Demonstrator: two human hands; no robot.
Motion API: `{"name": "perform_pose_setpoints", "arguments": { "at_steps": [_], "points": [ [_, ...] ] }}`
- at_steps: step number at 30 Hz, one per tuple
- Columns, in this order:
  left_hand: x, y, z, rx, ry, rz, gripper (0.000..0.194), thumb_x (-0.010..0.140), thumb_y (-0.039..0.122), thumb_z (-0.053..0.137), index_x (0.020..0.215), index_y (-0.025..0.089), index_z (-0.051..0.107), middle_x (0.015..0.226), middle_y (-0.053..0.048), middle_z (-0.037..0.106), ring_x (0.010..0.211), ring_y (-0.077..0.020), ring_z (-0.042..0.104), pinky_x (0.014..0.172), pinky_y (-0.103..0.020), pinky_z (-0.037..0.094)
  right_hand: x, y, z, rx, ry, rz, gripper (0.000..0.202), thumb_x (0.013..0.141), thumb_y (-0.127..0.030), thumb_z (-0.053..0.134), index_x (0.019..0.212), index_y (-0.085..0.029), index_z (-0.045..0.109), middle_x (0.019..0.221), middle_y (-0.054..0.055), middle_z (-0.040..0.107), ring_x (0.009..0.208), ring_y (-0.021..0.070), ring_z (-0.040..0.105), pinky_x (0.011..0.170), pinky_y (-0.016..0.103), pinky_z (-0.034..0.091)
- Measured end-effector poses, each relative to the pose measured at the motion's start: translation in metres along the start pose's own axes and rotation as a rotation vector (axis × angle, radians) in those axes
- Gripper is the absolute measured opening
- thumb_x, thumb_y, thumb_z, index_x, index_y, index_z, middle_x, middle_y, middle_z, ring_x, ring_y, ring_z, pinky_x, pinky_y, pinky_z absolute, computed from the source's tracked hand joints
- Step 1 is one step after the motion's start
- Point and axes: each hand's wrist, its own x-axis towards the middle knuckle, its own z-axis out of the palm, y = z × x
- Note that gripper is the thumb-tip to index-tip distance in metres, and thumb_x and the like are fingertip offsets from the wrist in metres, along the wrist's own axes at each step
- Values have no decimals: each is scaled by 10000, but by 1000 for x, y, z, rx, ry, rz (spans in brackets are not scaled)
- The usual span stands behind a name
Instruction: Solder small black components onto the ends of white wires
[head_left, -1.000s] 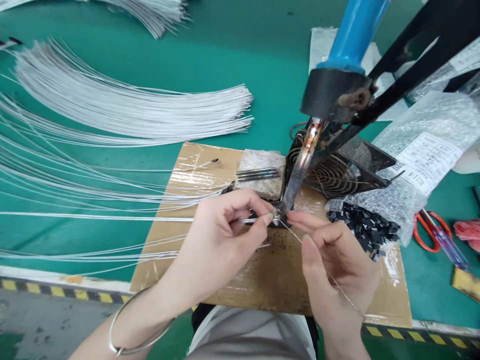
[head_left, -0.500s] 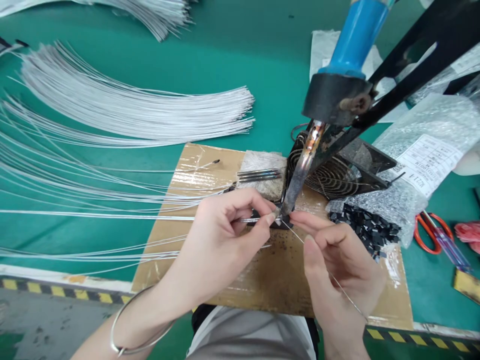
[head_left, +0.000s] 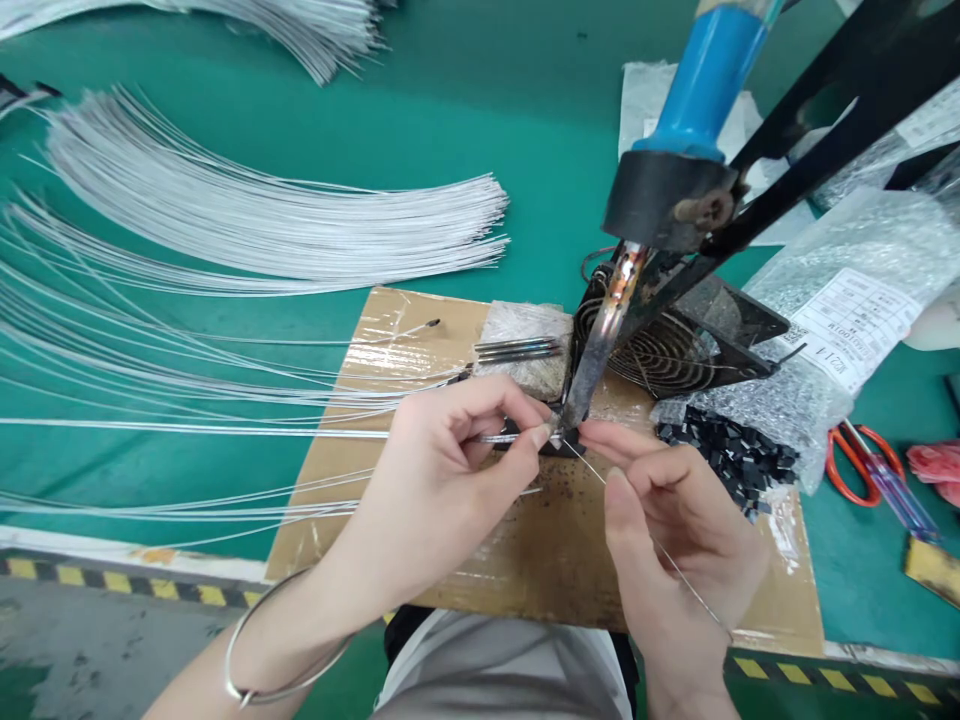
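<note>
My left hand (head_left: 465, 480) pinches the end of white wires (head_left: 225, 428) that run in from the left. Just right of those fingertips is the tip of a soldering iron (head_left: 592, 360), pointing down from a blue handle (head_left: 701, 80). Thin solder wire (head_left: 686, 580) passes through my right hand (head_left: 675, 530), its end near the iron tip. What exactly sits between the left fingertips is too small to tell. Both hands are over a brown cardboard sheet (head_left: 525, 570).
A thick bundle of white wires (head_left: 277, 225) lies behind on the green table. A black fan (head_left: 667, 345) and small black pieces (head_left: 727, 460) are near my right hand. Red-handled scissors (head_left: 862, 465) and bubble wrap (head_left: 877, 240) lie farther right.
</note>
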Motion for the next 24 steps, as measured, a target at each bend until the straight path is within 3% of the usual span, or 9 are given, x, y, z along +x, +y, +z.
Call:
{"name": "perform_pose_setpoints", "arguments": {
  "at_steps": [5,13,24],
  "points": [
    [0,0,0,5,9,12,105,821,219,679,733,167,703,803,-60,768,665,-162,664,466,-229,372,1,3,-1,-10,-17,-60,193,918,-117,660,786,-238,589,1145,41,827,1074,217,791,934,370,617],
    [-2,-1,1,9,25,36,98,819,195,672,730,168,703,811,-54,771,643,-148,649,462,-226,359,-1,-1,0,3,0,-5,191,932,-130,645,793,-243,578,1156,36,822,1096,217,780,967,393,605],
    [0,-1,1,39,14,35,102,828,190,662,739,161,702,773,-58,760,618,-152,639,463,-238,349,-1,5,1,-23,-11,-73,186,935,-128,653,801,-239,589,1147,36,821,1065,206,784,934,361,596]
  ]
}}
